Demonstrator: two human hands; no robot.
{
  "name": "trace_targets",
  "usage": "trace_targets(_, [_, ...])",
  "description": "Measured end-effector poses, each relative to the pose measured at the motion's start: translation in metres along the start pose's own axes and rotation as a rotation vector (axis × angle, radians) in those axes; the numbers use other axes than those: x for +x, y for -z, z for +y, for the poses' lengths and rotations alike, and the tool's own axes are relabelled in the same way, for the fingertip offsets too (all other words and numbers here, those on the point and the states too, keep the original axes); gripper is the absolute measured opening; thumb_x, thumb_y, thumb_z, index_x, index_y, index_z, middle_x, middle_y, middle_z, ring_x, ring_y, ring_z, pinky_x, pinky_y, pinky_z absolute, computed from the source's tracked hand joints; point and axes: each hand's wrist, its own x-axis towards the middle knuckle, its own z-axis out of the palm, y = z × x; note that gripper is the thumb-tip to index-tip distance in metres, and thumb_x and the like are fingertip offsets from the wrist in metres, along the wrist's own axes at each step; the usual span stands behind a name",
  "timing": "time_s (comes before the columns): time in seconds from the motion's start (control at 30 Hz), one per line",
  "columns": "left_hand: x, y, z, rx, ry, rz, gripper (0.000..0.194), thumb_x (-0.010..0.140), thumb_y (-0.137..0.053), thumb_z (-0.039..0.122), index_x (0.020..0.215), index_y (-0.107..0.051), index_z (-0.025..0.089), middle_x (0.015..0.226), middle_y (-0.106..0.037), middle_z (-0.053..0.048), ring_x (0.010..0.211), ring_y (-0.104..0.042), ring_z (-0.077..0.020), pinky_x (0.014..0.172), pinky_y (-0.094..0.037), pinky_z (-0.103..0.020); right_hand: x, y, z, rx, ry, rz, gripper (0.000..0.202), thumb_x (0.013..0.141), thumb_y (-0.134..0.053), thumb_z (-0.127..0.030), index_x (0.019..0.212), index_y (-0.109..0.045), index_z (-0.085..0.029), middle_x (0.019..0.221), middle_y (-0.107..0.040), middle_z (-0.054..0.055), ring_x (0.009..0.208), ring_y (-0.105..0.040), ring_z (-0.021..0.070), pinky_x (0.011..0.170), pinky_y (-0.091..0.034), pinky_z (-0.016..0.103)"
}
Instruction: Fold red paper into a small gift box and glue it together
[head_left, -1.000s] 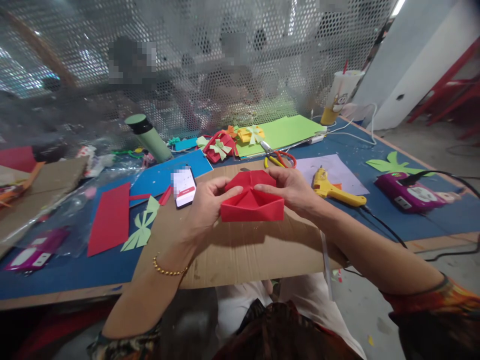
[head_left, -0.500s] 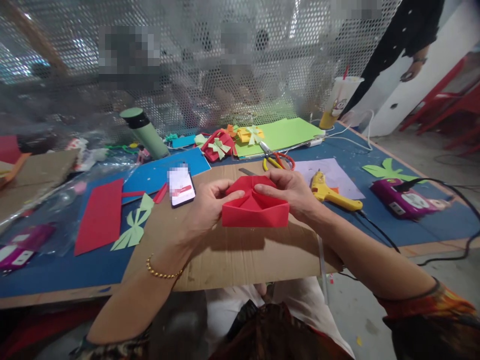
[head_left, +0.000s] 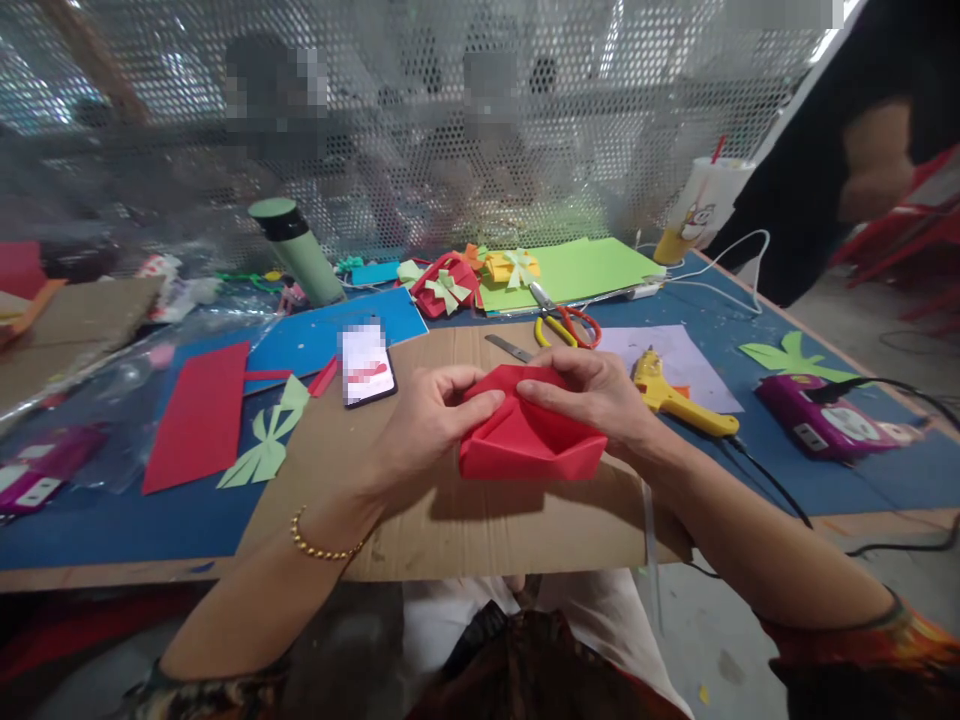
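A folded red paper box (head_left: 536,455) is held over the brown cardboard sheet (head_left: 337,540), its open side facing up. My left hand (head_left: 431,415) grips its left side, thumb on the inner fold and fingers behind. On the right side, my right hand (head_left: 592,395) pinches the back fold, its thumb pressed inside near the other thumb. Just behind the box a metal blade (head_left: 508,347) lies on the cardboard. A phone (head_left: 367,365) with a lit screen rests to the left of my left hand.
Scissors (head_left: 566,325), a yellow glue gun (head_left: 686,405) and a purple power block (head_left: 814,420) are on the right. A green bottle (head_left: 304,260), red card (head_left: 199,415) and green paper bow (head_left: 270,440) are left. A drink cup (head_left: 694,215) stands behind; a person is beyond it.
The red box has moved slightly right and nearer, tilting so more of its inside shows. Both hands have shifted with it. The person at the right has moved closer to the table.
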Motion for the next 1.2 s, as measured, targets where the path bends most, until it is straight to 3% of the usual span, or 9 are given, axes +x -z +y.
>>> trace_targets(0.3, [-0.001, 0.0, 0.002, -0.089, 0.011, -0.039, 0.022, 0.081, -0.081, 0.036, 0.088, -0.081, 0.015, 0.078, -0.069, -0.003, 0.065, -0.052, -0.0111, 0.056, -0.039, -0.022, -0.002, -0.002, -0.006, 0.072, -0.055, 0.08, 0.037, 0.066, -0.09, -0.053, 0.076, -0.075, -0.02, 0.069, -0.066, 0.0, 0.062, -0.056, 0.0132, 0.055, -0.046, 0.026])
trace_targets(0.53, [0.001, 0.0, -0.003, -0.111, 0.041, -0.05, 0.026, 0.082, -0.08, 0.04, 0.085, -0.082, 0.015, 0.071, -0.067, -0.002, 0.061, -0.049, -0.0106, 0.054, -0.035, -0.022, -0.002, -0.001, -0.009, 0.096, -0.088, 0.098, 0.033, 0.063, -0.092, -0.047, 0.073, -0.075, -0.021, 0.067, -0.067, -0.001, 0.059, -0.057, 0.0129, 0.055, -0.049, 0.027])
trace_targets(0.67, [0.003, 0.002, -0.004, -0.126, 0.023, -0.082, 0.024, 0.086, -0.076, 0.039, 0.093, -0.084, 0.017, 0.078, -0.073, -0.004, 0.068, -0.059, -0.0137, 0.062, -0.044, -0.024, -0.001, 0.005, -0.011, 0.086, -0.086, 0.076, 0.035, 0.063, -0.093, -0.05, 0.073, -0.076, -0.021, 0.068, -0.068, 0.0, 0.061, -0.06, 0.015, 0.055, -0.051, 0.028])
trace_targets(0.77, [0.005, 0.004, -0.003, -0.108, -0.006, -0.021, 0.027, 0.084, -0.073, 0.035, 0.101, -0.085, 0.018, 0.083, -0.077, -0.006, 0.075, -0.065, -0.0175, 0.068, -0.05, -0.027, -0.001, 0.008, -0.012, 0.065, -0.056, 0.089, 0.036, 0.064, -0.093, -0.052, 0.073, -0.076, -0.022, 0.067, -0.068, 0.001, 0.061, -0.06, 0.0153, 0.054, -0.05, 0.028])
trace_targets(0.93, [0.004, 0.004, 0.0, -0.006, -0.089, 0.155, 0.027, 0.082, -0.065, 0.03, 0.094, -0.085, 0.016, 0.076, -0.075, -0.005, 0.071, -0.063, -0.0171, 0.066, -0.05, -0.027, 0.0, 0.01, -0.012, 0.037, -0.033, 0.124, 0.038, 0.063, -0.094, -0.055, 0.074, -0.076, -0.023, 0.068, -0.069, 0.001, 0.061, -0.06, 0.0156, 0.051, -0.049, 0.028])
trace_targets(1.1, [-0.002, -0.004, 0.003, 0.011, -0.06, 0.046, 0.02, 0.083, -0.068, 0.032, 0.085, -0.079, 0.016, 0.078, -0.072, -0.004, 0.07, -0.061, -0.0154, 0.061, -0.046, -0.025, 0.0, 0.009, -0.011, 0.088, -0.065, 0.099, 0.034, 0.06, -0.095, -0.048, 0.072, -0.077, -0.022, 0.068, -0.069, 0.001, 0.059, -0.059, 0.0143, 0.052, -0.049, 0.027])
trace_targets(1.2, [-0.003, -0.006, 0.002, 0.029, -0.055, 0.046, 0.021, 0.085, -0.066, 0.032, 0.076, -0.074, 0.016, 0.072, -0.066, -0.003, 0.067, -0.055, -0.0136, 0.058, -0.042, -0.024, 0.0, 0.008, -0.011, 0.067, -0.066, 0.083, 0.034, 0.062, -0.095, -0.048, 0.073, -0.076, -0.022, 0.068, -0.069, 0.0, 0.06, -0.059, 0.0144, 0.053, -0.05, 0.028])
